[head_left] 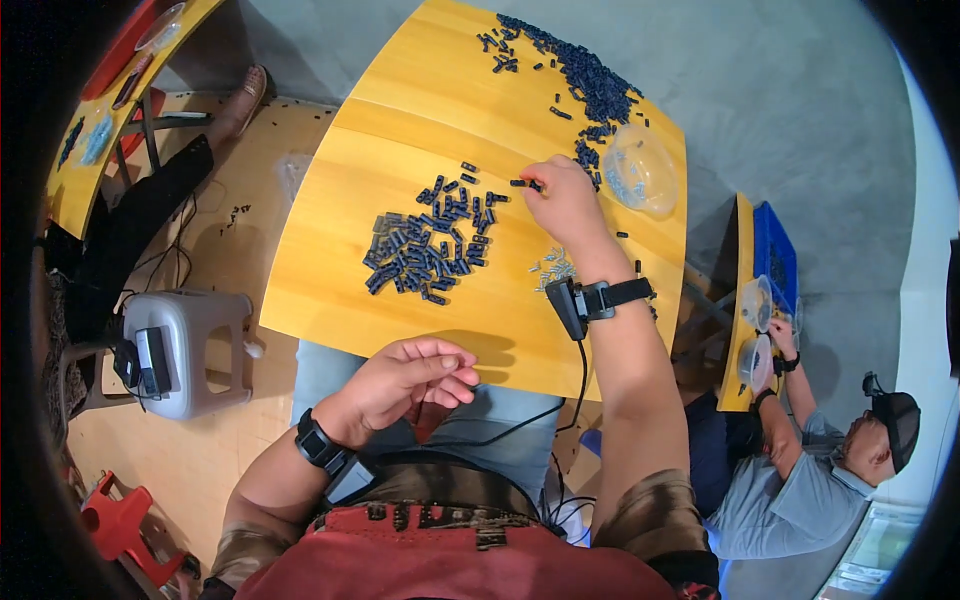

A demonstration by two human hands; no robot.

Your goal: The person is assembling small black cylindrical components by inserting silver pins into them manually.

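At the upper left of the frame, a side desk is seen, with a clear bowl set on it. At the lower left, a red stool is partly shown; above it, a black box is carried on a grey stool. Farther right, a bare foot in a sandal is seen.

In the middle, the yellow desk is spread with a loose pile of black parts. Below the pile, at the desk's near edge, the left hand is held with fingers half curled and the thumb close to them; whether anything small is gripped cannot be told. Right of the pile, a black part is pinched at the fingertips of the right hand. Under that wrist, silvery screws are scattered.

A larger heap of black parts is stretched along the desk's far edge, top centre. Just right of its lower end, a clear bowl is placed, with more screws held inside. At the right, another desk, bearing a blue tray, is worked at by a seated person in grey.
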